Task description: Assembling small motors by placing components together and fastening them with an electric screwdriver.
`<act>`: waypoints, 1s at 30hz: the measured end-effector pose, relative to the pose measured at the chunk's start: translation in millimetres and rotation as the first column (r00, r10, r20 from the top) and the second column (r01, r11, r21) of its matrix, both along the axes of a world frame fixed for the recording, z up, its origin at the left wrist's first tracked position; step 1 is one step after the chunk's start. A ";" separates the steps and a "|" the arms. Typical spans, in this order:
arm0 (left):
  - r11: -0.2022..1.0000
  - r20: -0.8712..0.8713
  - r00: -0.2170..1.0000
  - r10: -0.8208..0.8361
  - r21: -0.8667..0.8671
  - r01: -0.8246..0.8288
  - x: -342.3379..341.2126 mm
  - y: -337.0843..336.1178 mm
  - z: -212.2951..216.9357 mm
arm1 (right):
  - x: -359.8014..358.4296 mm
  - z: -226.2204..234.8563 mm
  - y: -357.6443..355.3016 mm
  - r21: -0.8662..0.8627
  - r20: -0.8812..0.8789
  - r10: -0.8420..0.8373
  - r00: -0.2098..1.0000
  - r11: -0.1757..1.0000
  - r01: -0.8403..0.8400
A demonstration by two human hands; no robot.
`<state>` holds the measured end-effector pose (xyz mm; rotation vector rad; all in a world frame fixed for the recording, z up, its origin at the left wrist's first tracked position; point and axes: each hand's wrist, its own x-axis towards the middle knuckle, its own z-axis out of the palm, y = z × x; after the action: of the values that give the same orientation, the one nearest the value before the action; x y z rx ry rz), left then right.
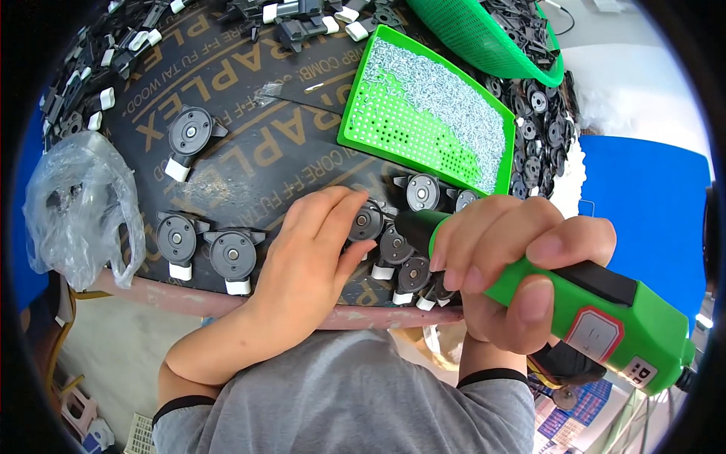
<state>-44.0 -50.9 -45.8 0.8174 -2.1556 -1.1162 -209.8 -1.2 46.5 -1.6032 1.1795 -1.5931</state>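
Observation:
My right hand (522, 265) is wrapped around a green and black electric screwdriver (628, 321). The tool's black nose points left, and its bit meets a black round plastic part (367, 222). That part is pinned on the table between the thumb and fingers of my left hand (310, 242), which partly cover it. Close to the screwdriver's nose lie several similar round parts, one (422, 192) beyond it and another (395, 247) nearer me, some with white tabs. Left of my left hand rest two more, a round part (234, 255) and its neighbour (177, 238).
A green perforated tray (423, 129) of small silvery screws stands beyond my hands. Behind it, a green basket (484, 38) holds black pieces. A clear plastic bag (83, 204) hangs over the left edge. One round part (190, 131) sits alone; piles of black parts line the far side.

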 end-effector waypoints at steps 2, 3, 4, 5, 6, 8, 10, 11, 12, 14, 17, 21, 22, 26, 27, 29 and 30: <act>1.000 -0.006 1.000 -0.009 -0.010 0.009 -0.7 -1.1 1.1 | -3.3 1.4 -4.1 0.024 -0.010 0.019 1.000 1.000 -0.018; 1.000 -0.011 1.000 -0.017 -0.008 0.017 -2.2 -1.5 1.9 | -5.6 3.1 -5.5 0.024 -0.008 0.053 0.999 0.998 -0.053; 0.999 -0.016 0.999 -0.031 -0.030 0.031 -3.8 -1.8 2.7 | -7.1 4.9 -5.3 0.024 -0.006 0.088 0.996 0.996 -0.088; 0.998 -0.012 0.999 -0.034 -0.052 0.033 -3.6 -2.4 2.1 | -6.3 3.6 -6.0 0.024 -0.003 0.091 0.996 0.996 -0.091; 0.998 -0.011 0.999 -0.031 -0.053 0.030 -3.1 -2.4 1.1 | -3.7 1.8 -7.0 0.035 0.013 0.059 0.998 0.998 -0.059; 0.999 0.002 1.000 -0.015 -0.043 0.015 -1.9 -1.5 -1.1 | 3.4 -1.4 -9.3 0.058 0.041 -0.007 0.999 0.998 0.005; 0.998 0.005 1.000 -0.022 -0.055 0.022 0.0 -1.6 -3.0 | 7.4 -3.4 -12.5 0.082 0.068 -0.071 0.995 0.995 0.065; 0.997 0.001 0.999 -0.038 -0.068 0.038 -0.5 -1.5 -3.3 | 0.2 -3.6 -13.4 0.044 0.017 0.039 0.999 0.998 -0.040; 0.997 -0.004 0.999 -0.036 -0.072 0.036 -1.1 -0.9 -3.9 | -9.4 -2.8 -13.7 0.011 -0.036 0.148 0.988 0.989 -0.148; 0.997 0.002 1.000 -0.025 -0.075 0.025 -3.6 2.6 -3.0 | -16.8 8.1 -6.1 -0.066 0.057 0.158 0.986 0.986 -0.154; 0.997 -0.018 0.999 -0.047 -0.061 0.046 -10.2 5.1 0.0 | -43.1 18.3 -12.2 -0.220 0.087 0.085 0.993 0.973 -0.064; 0.999 0.016 1.000 -0.023 -0.048 0.024 -3.8 5.0 -11.1 | -51.6 -20.1 -50.9 -0.168 0.225 -0.127 0.966 0.972 0.167; 0.998 0.012 1.000 -0.027 -0.049 0.027 -4.4 3.9 -11.2 | -51.9 -23.4 -53.0 -0.169 0.222 -0.130 0.966 0.971 0.170; 0.999 -0.009 0.999 -0.037 -0.012 0.037 -4.6 2.2 -10.2 | -52.9 -28.2 -53.5 -0.155 0.198 -0.213 0.957 0.957 0.245; 0.999 -0.013 0.999 -0.043 -0.008 0.043 -4.6 2.2 -9.5 | -54.7 -28.1 -53.1 -0.154 0.201 -0.199 0.959 0.961 0.232; 0.999 -0.011 0.999 -0.042 -0.012 0.042 -4.4 2.4 -9.1 | -55.3 -28.2 -52.3 -0.152 0.205 -0.188 0.961 0.963 0.221; 0.999 -0.010 0.999 -0.038 -0.018 0.038 -4.5 2.3 -9.0 | -54.2 -28.3 -52.2 -0.152 0.221 -0.186 0.957 0.963 0.222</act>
<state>-48.5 -48.6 -54.7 0.7634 -2.1779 -1.1160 -264.1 -53.4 18.2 -1.4144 1.1505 -1.9937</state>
